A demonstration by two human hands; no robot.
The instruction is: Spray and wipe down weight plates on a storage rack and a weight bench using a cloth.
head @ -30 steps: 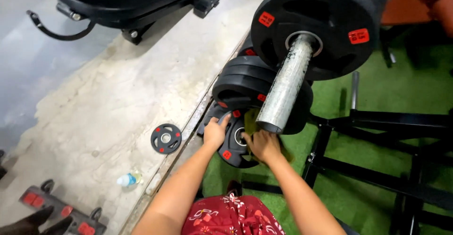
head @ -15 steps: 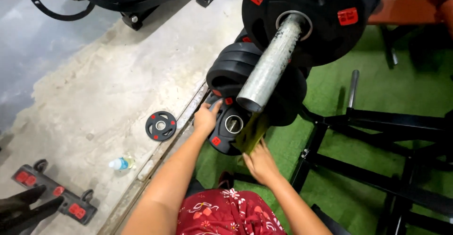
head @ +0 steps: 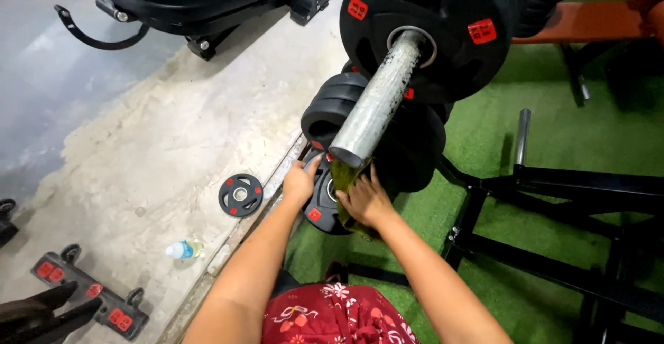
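Low beside rack, left hand point(head: 299, 185) curled on rim of small black weight plate point(head: 319, 209), steadying it; right hand point(head: 365, 201) spread flat, pressing yellow-green cloth point(head: 344, 178) against plate face. Best keep rim braced, wipe round steel hub in firm circles. Plate rubbery, matte, red tags; barbell sleeve point(head: 377, 102) above rough, speckled metal; turf point(head: 553, 136) underfoot
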